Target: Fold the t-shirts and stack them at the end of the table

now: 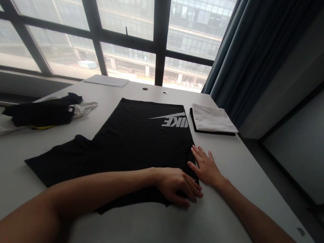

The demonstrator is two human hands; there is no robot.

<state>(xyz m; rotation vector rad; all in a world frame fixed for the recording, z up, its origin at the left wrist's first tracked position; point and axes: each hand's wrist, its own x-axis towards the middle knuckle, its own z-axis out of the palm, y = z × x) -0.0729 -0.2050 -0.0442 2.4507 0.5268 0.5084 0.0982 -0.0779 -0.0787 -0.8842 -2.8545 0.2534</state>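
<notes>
A black T-shirt (143,143) lies spread and partly folded on the white table (227,212), one sleeve pointing left. A white NIKE print (175,121) shows upside down near its far right edge and runs over that edge. My left hand (176,185) reaches across the shirt and rests on its near right corner, fingers slightly bent and apart. Beside it, my right hand (205,166) lies flat with spread fingertips on the shirt's right edge. The cloth under both palms is hidden.
A folded white garment (214,119) on a black one lies at the back right. Crumpled dark and light clothes (44,112) lie at the left. White sheets (107,81) sit at the far edge, below windows. A blue curtain (253,41) hangs at the right.
</notes>
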